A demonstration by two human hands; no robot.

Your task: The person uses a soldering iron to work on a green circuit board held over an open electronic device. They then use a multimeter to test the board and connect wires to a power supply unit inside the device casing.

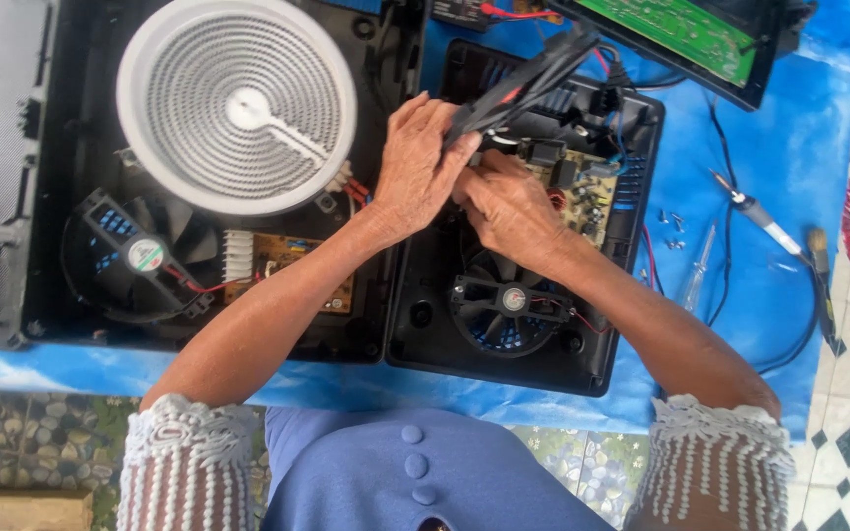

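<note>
Cable bundle [523, 84]: limp, light; our left hand [420, 162] grips it near the plug end. Right hand [509, 202] fingers pinch at circuit board [582, 192], fragile.

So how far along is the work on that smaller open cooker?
Done: both casings lie open, fan and brown circuit board exposed. In hand: left hand grips the black cable bundle; right hand works at the board. Left: soldering iron and loose screws lie unused; casing unclosed.

Round green-white label [146, 255] on left fan hub.
</note>
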